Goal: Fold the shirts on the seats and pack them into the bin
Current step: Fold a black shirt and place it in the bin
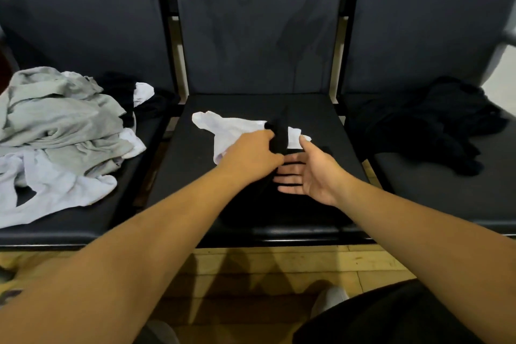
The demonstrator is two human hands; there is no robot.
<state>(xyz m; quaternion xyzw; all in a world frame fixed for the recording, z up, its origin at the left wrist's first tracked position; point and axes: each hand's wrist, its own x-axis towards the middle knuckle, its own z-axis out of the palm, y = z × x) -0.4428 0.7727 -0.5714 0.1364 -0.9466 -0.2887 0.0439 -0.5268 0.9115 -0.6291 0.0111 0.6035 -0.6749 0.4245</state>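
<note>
We work at a row of dark padded seats (251, 36) used as sorting space: a loose pile of grey and white cotton shirts (64, 131) sits at the left of the frame and a crumpled heap of black shirts (435, 126) at the right, so the middle seat (195, 176) serves for folding. There a black shirt (279, 204) lies toward the front edge, partly over a white shirt (231, 128). Our left hand (251, 153) curls its fingers round a raised fold of the black cloth, likely to carry it across. Our right hand (312, 173), fingers straight and holding nothing, lies just beside it, seemingly to steady the crease. No bin is in view.
</note>
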